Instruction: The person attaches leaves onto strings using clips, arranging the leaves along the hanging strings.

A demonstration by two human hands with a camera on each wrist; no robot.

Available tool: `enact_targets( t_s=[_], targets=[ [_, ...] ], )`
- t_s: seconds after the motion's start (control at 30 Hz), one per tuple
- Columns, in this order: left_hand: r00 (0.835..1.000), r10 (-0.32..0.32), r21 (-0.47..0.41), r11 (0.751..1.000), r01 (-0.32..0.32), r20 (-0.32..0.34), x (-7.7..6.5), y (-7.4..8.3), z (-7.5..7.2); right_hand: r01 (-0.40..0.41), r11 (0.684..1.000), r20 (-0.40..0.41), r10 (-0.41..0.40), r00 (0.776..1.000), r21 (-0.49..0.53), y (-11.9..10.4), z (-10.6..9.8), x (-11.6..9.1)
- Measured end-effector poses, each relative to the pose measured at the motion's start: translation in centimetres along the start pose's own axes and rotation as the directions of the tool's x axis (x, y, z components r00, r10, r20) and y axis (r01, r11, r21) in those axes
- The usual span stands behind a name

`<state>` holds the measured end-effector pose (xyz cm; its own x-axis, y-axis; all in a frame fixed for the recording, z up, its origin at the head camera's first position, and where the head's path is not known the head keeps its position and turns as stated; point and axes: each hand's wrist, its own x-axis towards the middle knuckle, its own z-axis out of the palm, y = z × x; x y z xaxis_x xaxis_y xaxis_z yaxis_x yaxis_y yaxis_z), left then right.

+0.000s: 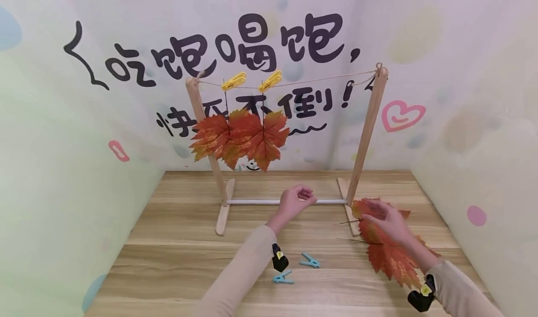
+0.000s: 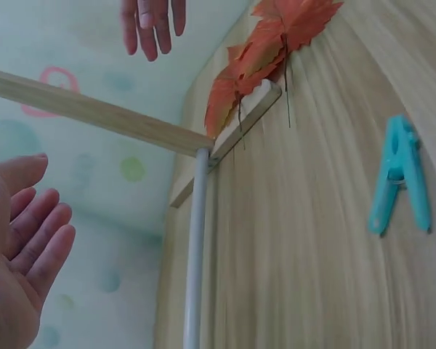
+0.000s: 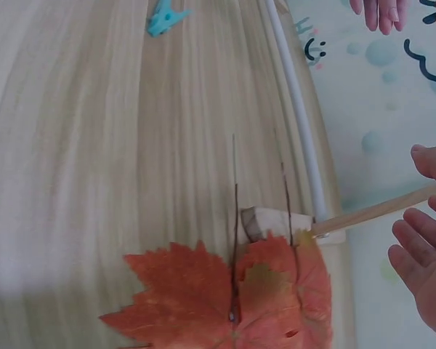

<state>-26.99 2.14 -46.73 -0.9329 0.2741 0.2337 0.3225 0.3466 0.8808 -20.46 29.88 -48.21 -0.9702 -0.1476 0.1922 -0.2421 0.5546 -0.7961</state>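
Note:
My left hand (image 1: pixel 295 202) hovers by the white crossbar (image 1: pixel 248 201) of a wooden stand, fingers loosely bent with nothing in them. Over on the right, my relaxed right hand (image 1: pixel 388 220) is above two orange-red maple leaves (image 1: pixel 395 258) that overlap on the table. In the right wrist view its fingers hold nothing, and the leaves' thin dark stems (image 3: pixel 235 218) point toward the middle of the table. Two similar leaves (image 1: pixel 265 142) hang from the stand's string (image 1: pixel 311 81) by yellow clothespins (image 1: pixel 271 81). Two blue clothespins (image 1: pixel 310 260) lie between my forearms.
The stand's wooden posts (image 1: pixel 366 135) rise from flat feet (image 1: pixel 222 221) on the wood-grain table (image 1: pixel 176 261). Behind it is a wall (image 1: pixel 420 51) with black lettering and pastel spots; side walls close in the table left and right.

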Motion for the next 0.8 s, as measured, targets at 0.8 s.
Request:
enact_targets(
  t_s=[0.8],
  targets=[
    [0.932,0.045,0.187,0.975,-0.12,0.361,-2.2,-1.0,8.6,-0.098,0.995,-0.009,0.098,0.995,-0.01,2.4,1.0,-1.9]
  ],
)
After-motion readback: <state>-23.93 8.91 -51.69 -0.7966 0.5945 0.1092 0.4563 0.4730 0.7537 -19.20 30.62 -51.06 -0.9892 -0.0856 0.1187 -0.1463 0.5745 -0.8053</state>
